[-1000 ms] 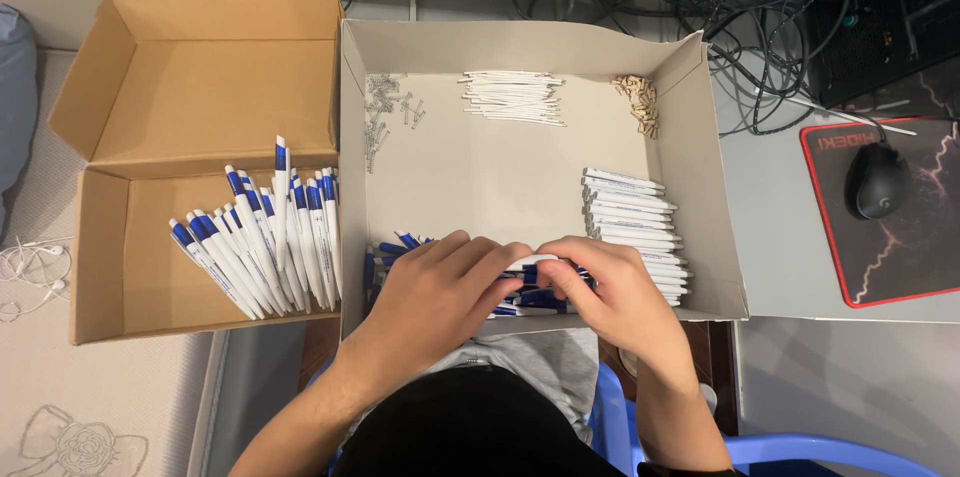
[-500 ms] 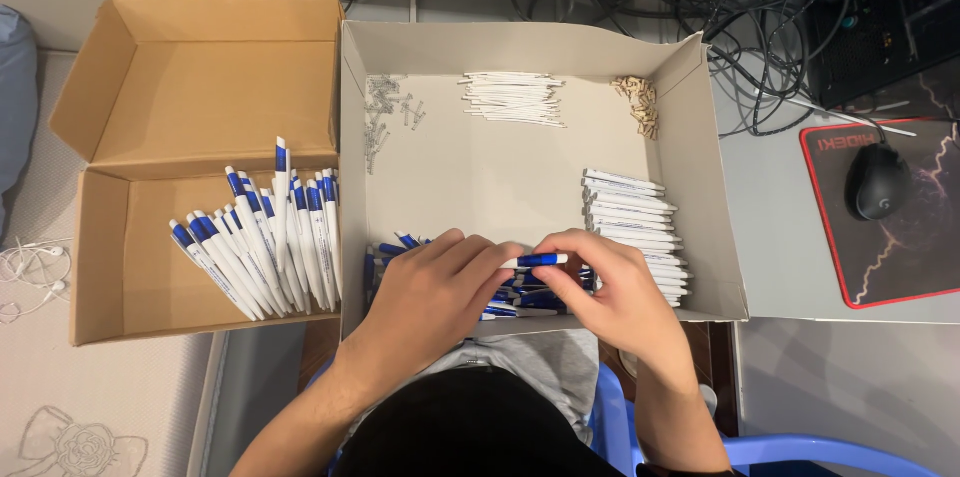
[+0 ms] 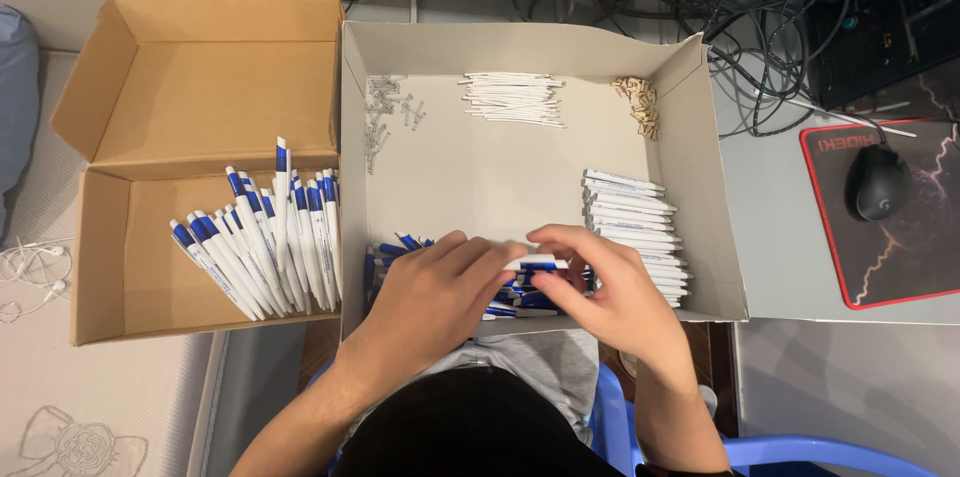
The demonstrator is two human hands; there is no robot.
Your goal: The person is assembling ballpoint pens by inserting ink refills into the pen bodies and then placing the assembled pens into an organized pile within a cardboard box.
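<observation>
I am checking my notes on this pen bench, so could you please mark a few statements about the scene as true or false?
1. Both hands hold one pen part between them. True: the left hand and the right hand meet on a white and blue pen piece.
2. The finished pens lie in the right box. False: the finished pens lie in the brown box on the left.
3. White barrels are stacked by the right wall of the grey box. True: the white barrels lie there in the grey box.
4. The computer mouse sits inside the grey box. False: the computer mouse rests on a mouse pad outside it.
</observation>
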